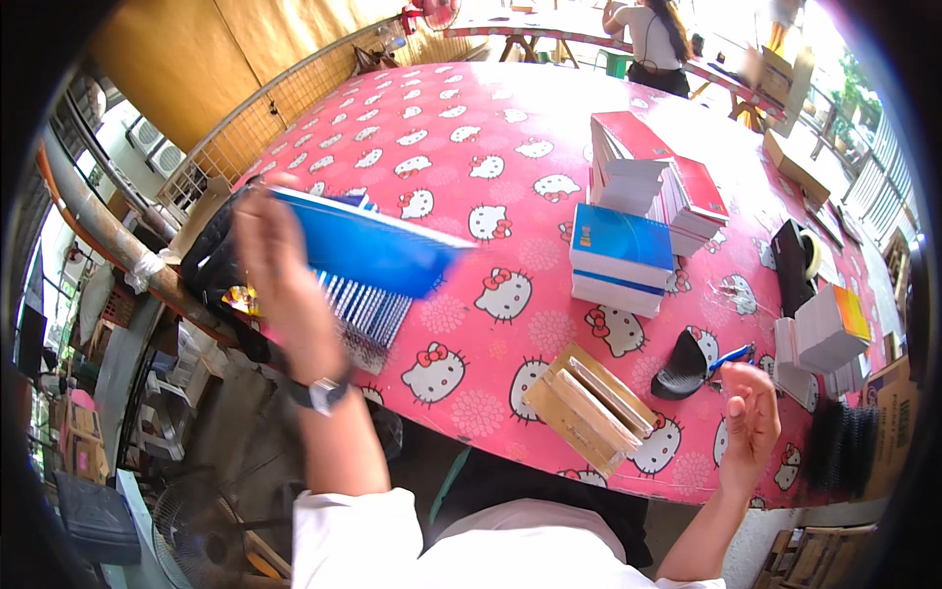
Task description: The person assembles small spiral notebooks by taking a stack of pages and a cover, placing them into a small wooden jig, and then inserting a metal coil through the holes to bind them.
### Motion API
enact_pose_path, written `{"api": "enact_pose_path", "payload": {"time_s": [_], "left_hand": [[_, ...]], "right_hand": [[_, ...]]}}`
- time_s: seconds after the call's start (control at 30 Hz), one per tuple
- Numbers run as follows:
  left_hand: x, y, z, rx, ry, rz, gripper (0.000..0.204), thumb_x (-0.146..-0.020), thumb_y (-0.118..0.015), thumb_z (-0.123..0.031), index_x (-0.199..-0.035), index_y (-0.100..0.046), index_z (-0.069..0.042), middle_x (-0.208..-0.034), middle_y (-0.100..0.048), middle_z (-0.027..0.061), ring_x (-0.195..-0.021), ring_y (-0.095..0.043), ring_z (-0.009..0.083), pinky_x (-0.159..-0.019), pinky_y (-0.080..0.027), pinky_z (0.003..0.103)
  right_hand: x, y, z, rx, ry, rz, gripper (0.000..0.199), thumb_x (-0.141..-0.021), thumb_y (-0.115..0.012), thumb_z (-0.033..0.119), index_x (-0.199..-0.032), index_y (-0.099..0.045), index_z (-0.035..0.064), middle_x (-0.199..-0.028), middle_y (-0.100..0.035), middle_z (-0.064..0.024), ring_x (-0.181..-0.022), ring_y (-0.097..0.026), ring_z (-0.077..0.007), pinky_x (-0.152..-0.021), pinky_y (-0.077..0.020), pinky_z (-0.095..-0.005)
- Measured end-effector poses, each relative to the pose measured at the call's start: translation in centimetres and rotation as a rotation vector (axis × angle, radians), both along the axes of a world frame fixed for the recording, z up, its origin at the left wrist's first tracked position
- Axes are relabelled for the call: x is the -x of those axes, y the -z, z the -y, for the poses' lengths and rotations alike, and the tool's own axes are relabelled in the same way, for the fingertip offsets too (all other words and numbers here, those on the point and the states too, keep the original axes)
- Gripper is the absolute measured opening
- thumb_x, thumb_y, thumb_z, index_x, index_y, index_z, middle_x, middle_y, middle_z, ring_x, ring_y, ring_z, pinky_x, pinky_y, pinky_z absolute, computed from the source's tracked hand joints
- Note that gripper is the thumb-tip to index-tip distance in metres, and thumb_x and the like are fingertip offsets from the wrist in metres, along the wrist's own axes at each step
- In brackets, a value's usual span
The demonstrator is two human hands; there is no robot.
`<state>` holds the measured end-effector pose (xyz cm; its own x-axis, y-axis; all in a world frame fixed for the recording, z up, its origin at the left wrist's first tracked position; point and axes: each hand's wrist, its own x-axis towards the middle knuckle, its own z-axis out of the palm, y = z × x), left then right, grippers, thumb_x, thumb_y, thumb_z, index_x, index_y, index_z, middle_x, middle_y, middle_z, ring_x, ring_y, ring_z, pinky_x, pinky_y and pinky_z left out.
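On the left, my left hand (275, 250) grips a blue-covered notebook (368, 240) by its left end; both are smeared by motion. The notebook is held above a stack of spiral-bound notebooks (365, 312) at the table's left edge, partly hiding it. My right hand (752, 412) hovers at the table's near right, fingers loosely bent and apart, with nothing seen in it. Nearest to it lie a blue-handled tool (732, 357), its kind unclear, and a black rounded object (682, 369).
A blue notebook stack (620, 250) stands right of centre, before red-covered stacks (695, 191). An open brown cardboard holder (587, 407) lies at the near edge. Yellow-topped pads (834, 324) and a tape roll (811, 255) are at right. Another person (655, 44) stands beyond the table.
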<state>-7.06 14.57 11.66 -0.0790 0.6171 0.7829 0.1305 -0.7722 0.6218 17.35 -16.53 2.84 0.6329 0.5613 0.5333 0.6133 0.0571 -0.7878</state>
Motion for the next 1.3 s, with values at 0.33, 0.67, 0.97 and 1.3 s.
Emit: {"api": "enact_pose_path", "payload": {"time_s": [0.33,0.67,0.97,1.3], "left_hand": [[2.8,0.6,-16.5,-0.019,0.277,-1.258,0.028,-0.093,-0.043,-0.018,-0.107,-0.065,-0.007,-0.113,-0.063,0.0117,-0.111,-0.055,0.0245,-0.098,-0.039,0.036],[-4.4,-2.0,-5.3,-0.312,0.377,-0.682,0.024,-0.089,-0.063,-0.016,-0.111,-0.067,-0.008,-0.117,-0.064,0.0110,-0.112,-0.058,0.0249,-0.098,-0.043,0.037],[-20.1,8.2,-0.1,-0.274,0.809,-0.782,0.031,-0.069,-0.079,-0.015,-0.098,-0.070,-0.009,-0.105,-0.066,0.0065,-0.098,-0.063,0.0246,-0.086,-0.052,0.036],[-22.0,7.3,-2.1,-0.029,0.971,-0.985,0.032,-0.064,-0.083,-0.017,-0.094,-0.074,-0.009,-0.099,-0.070,0.0059,-0.084,-0.066,0.0210,-0.079,-0.053,0.032]], "right_hand": [[2.4,0.2,-2.0,0.183,-0.230,0.134,0.021,-0.073,-0.068,-0.003,-0.093,-0.066,0.0033,-0.094,-0.067,-0.0092,-0.086,-0.061,-0.0238,-0.075,-0.0478,-0.0340],[1.9,0.5,-1.6,0.172,-0.201,0.180,0.021,-0.071,-0.069,-0.004,-0.090,-0.067,0.0051,-0.094,-0.067,-0.0082,-0.084,-0.061,-0.0240,-0.074,-0.0478,-0.0330],[3.7,0.6,-0.7,0.127,-0.455,0.053,0.019,-0.075,-0.072,0.000,-0.093,-0.069,0.0060,-0.096,-0.069,-0.0076,-0.083,-0.063,-0.0206,-0.072,-0.0496,-0.0312],[3.5,1.7,-0.1,0.057,-0.579,-0.243,0.018,-0.079,-0.069,-0.003,-0.095,-0.068,0.0045,-0.094,-0.070,-0.0071,-0.086,-0.066,-0.0193,-0.077,-0.0499,-0.0312]]}}
